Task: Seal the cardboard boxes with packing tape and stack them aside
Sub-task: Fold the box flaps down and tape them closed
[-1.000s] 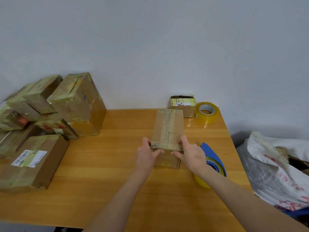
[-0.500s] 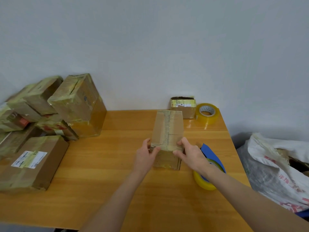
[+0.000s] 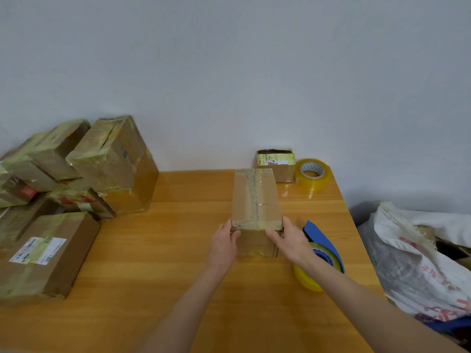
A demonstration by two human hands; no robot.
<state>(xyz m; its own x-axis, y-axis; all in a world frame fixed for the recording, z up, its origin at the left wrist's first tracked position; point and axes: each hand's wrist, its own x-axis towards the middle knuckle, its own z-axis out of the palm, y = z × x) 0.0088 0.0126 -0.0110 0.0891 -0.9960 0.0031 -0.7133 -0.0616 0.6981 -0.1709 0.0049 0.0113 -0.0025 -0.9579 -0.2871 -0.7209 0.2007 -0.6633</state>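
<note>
The right forearm (image 3: 356, 299) half hides the tape dispenser (image 3: 321, 235).

Can't actually read anything here. Spotted a white-and-green shipping label (image 3: 38, 250) on the flat box (image 3: 66, 266) far left of the middle box (image 3: 242, 200), print way too tiny. Same with the yellow barcode label (image 3: 276, 159) on the small box (image 3: 284, 174) just behind that middle box. Can't make out the red characters (image 3: 430, 272) on the sack (image 3: 407, 250) off to its right either.

The wooden table (image 3: 178, 250) carries a long cardboard box (image 3: 256, 197) near its middle. At 1 o'clock stand a small labelled box (image 3: 276, 165) and a tape roll (image 3: 313, 174), at 4 o'clock a blue tape dispenser (image 3: 318, 233), at 10 o'clock piled taped boxes (image 3: 112, 159), at 8 o'clock a flat box (image 3: 46, 253).
</note>
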